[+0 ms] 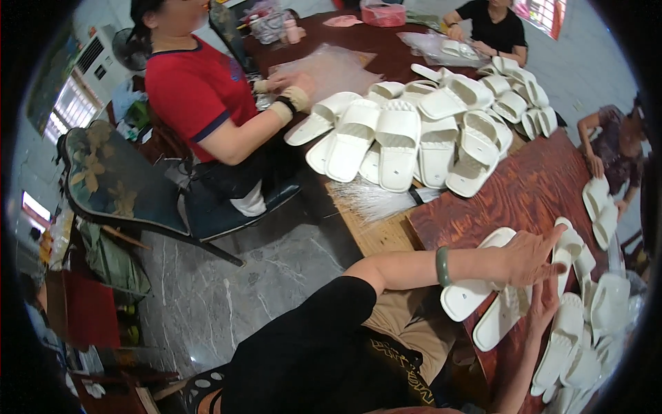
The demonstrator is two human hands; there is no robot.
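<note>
My left hand (529, 259), with a green bangle (443, 267) on its wrist, reaches across white slippers with its fingers spread. Beneath that forearm lies one white slipper (460, 301), sole down on the table. Another white slipper (498, 321) sits beside it, its upper end covered by my hands. Close below the left hand is my right hand (543, 307), at the edge of that second slipper; its fingers are partly hidden, so its grip does not show. Just past my left fingertips stands a further white slipper (567, 250).
A large pile of white slippers (398, 138) covers the table's middle. More slippers (562, 338) lie at right. White ties (372, 200) rest under the pile. A person in red (200, 90) handles clear bags (327, 65); two other people sit farther off. A chair (124, 179) stands left.
</note>
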